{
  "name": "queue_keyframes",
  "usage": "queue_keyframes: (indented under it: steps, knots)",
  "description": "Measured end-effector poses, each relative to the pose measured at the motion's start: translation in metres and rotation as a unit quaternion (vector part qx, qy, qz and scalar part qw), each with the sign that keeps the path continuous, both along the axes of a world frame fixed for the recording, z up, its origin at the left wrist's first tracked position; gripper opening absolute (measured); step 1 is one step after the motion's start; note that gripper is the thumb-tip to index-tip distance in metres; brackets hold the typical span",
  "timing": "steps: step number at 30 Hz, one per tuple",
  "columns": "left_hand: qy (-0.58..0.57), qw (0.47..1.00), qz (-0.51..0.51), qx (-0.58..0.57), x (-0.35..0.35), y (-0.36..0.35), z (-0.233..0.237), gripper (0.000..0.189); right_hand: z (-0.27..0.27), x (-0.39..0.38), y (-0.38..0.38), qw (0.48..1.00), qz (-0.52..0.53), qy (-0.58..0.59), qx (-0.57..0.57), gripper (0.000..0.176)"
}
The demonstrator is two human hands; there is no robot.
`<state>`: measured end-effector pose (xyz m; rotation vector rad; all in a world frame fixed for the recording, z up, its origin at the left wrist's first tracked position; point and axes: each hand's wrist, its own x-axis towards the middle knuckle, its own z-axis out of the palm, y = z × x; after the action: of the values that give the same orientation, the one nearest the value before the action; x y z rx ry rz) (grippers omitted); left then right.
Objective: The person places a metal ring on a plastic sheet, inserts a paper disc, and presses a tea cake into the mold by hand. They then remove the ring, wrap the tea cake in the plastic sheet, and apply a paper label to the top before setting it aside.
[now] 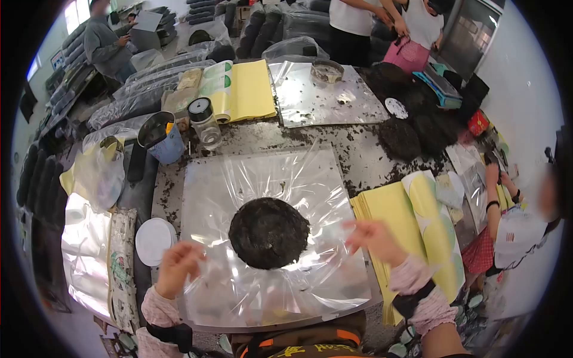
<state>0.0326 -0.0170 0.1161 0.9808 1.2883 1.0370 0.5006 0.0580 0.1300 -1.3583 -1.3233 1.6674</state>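
Fingers of left hand and right hand flank one dark disc.

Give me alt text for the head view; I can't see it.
The wearer's left hand and right hand hover, blurred, on either side of a dark round disc on crinkled clear film. Around it are yellow sheets, a lidded jar and a blue bucket; other people are nearby.

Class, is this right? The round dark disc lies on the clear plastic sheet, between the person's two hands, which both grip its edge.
The grip is wrong: the head view shows the left hand and right hand apart from the disc. It does lie on the plastic sheet, between them.
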Motion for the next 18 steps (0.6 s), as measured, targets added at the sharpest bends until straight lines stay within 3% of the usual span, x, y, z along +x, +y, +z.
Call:
queue_keyframes:
  steps: [1,2,3,4,6,7,8,10,12,16,18]
  knots:
    - [-0.062,0.995,0.058,0.054,0.0,0.003,0.007,0.022,0.016,0.011,0.01,0.989,-0.065,0.089,0.1,0.03]
    - [-0.05,0.98,0.144,0.127,-0.004,0.006,-0.015,0.028,0.013,0.024,0.022,0.963,-0.182,0.118,0.157,0.029]
    - [-0.059,0.982,0.136,0.114,-0.001,0.004,-0.042,0.032,-0.002,0.033,0.037,0.92,-0.293,0.145,0.218,0.029]
    - [-0.068,0.984,0.128,0.103,0.001,-0.001,-0.071,0.036,-0.029,0.035,0.041,0.937,-0.234,-0.006,0.258,0.03]
    - [0.198,0.949,0.046,0.24,0.011,-0.005,-0.075,0.052,-0.099,0.026,0.029,0.894,-0.105,-0.3,0.315,0.035]
    - [0.448,0.817,-0.028,0.361,0.036,-0.004,-0.069,0.065,-0.112,0.004,0.015,0.935,-0.009,-0.244,0.256,0.039]
    - [0.433,0.826,-0.031,0.36,0.052,0.0,-0.068,0.065,-0.108,-0.03,0.001,0.983,0.055,-0.105,0.143,0.044]
    - [0.397,0.846,-0.041,0.353,0.084,0.015,-0.065,0.065,-0.095,-0.085,-0.014,0.992,0.117,0.045,0.023,0.055]
    - [0.365,0.859,-0.052,0.356,0.108,0.037,-0.061,0.065,-0.083,-0.111,-0.017,0.991,0.098,0.082,0.029,0.065]
    - [0.487,0.835,0.057,0.248,0.139,0.043,-0.087,0.05,-0.051,-0.121,-0.005,0.973,-0.078,0.024,0.216,0.087]
    - [0.509,0.822,0.061,0.248,0.141,0.04,-0.095,0.053,-0.045,-0.144,0.002,0.966,-0.082,-0.008,0.244,0.098]
